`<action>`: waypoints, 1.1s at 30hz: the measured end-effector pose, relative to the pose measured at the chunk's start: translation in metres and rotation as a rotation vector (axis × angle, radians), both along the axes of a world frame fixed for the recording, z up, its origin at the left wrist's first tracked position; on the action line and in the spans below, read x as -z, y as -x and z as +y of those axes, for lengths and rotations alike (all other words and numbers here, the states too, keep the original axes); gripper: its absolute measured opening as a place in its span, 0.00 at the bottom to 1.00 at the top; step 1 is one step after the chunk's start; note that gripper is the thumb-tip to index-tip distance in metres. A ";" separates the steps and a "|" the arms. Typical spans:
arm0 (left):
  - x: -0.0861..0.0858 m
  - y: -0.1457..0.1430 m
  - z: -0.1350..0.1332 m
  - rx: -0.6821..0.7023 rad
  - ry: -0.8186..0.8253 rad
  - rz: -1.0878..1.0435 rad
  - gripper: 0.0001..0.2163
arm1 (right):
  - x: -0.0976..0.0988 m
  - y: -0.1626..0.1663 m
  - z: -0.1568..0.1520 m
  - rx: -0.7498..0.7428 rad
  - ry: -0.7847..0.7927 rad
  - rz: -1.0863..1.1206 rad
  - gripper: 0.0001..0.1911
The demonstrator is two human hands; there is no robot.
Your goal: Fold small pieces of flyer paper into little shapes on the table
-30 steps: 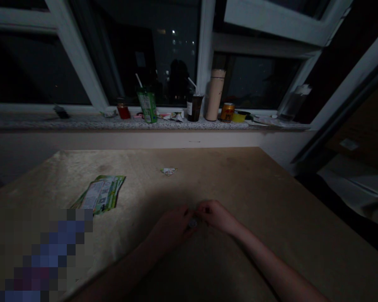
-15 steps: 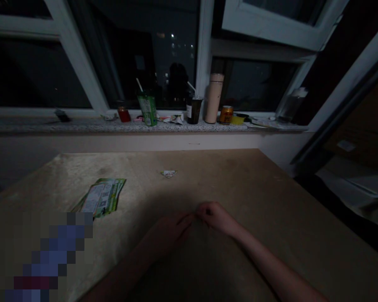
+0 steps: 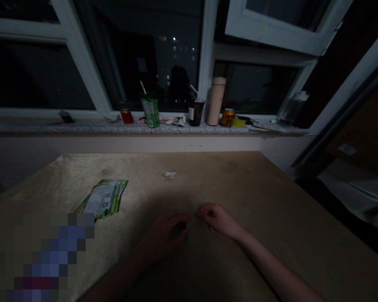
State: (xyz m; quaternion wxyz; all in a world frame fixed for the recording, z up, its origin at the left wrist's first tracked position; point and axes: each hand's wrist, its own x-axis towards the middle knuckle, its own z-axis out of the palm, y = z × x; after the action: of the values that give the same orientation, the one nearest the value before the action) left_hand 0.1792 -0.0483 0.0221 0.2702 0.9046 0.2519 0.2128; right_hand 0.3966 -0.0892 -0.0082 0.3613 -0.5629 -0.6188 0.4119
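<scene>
My left hand [image 3: 170, 233] is low over the table, its fingers curved and a dark gap showing between them and the thumb. Nothing can be made out in it, though it lies in deep shadow. Just to its right, a short way apart, my right hand [image 3: 219, 220] has thumb and forefinger pinched together, pointing toward the left hand. Whatever is in that pinch is too small and dark to name. Beyond both hands, a small crumpled white and green scrap [image 3: 170, 175] lies on the tabletop [image 3: 239, 176].
Green printed packets [image 3: 108, 197] lie at the left of the table, beside a blurred-out patch. On the granite windowsill [image 3: 173, 129] stand a green cup [image 3: 150, 111], a dark cup with a straw [image 3: 195, 113], a pink flask [image 3: 216, 100], an orange can [image 3: 228, 118] and a red jar [image 3: 126, 116].
My left hand has drawn back slightly from the right one, and the gap between its thumb and fingers has widened. The right hand keeps its pinch. The view has tilted slightly.
</scene>
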 end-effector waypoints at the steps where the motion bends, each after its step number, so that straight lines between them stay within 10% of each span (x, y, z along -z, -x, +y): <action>1: 0.000 0.000 0.000 0.006 0.006 -0.020 0.11 | -0.001 0.001 0.000 0.001 -0.007 0.010 0.10; 12: 0.007 -0.002 0.005 0.077 0.045 -0.182 0.08 | -0.006 0.010 -0.005 -0.173 0.023 0.349 0.12; 33: -0.004 -0.003 0.003 0.229 -0.266 0.270 0.16 | 0.006 0.008 -0.003 0.024 0.008 0.057 0.04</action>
State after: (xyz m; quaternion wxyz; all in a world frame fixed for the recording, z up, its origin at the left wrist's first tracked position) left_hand 0.1822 -0.0455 0.0256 0.1347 0.9753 0.1510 0.0888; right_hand 0.3885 -0.0924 -0.0140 0.3815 -0.5597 -0.6000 0.4257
